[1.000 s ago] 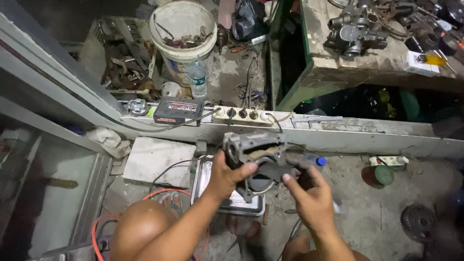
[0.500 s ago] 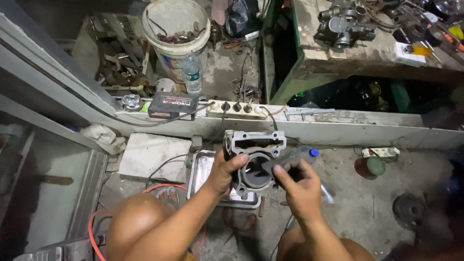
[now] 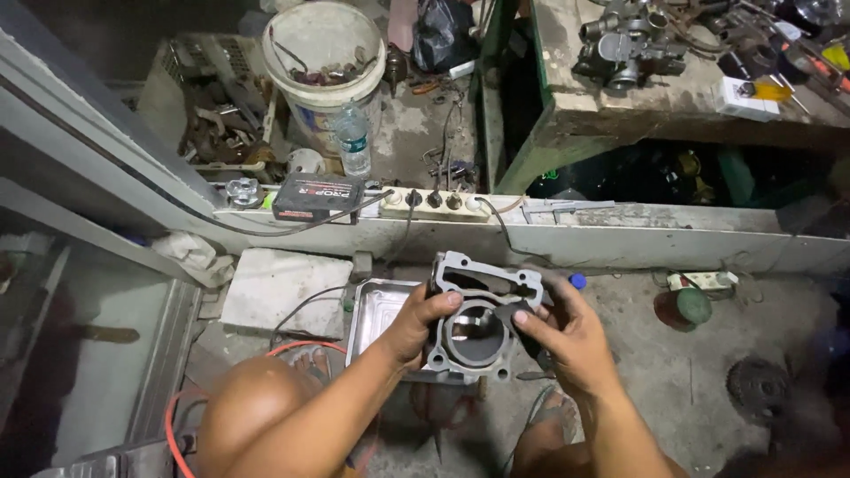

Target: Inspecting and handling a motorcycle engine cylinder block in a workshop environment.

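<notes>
On the cluttered workshop floor, both hands gripped a grey engine cylinder: left hand clenched its side, right hand fingers wiping its rim, apparently unfinished.

So the engine cylinder is dull silver-grey with a darker shiny bore. Under the left grip there's a bright steel tray. Orange cable loops just left of that grip. Up beyond both grips: cream power strip, black box with red-and-white print, off-white bucket, clear bottle with blue label. Right of the right grip: small blue cap, green round can.
</notes>
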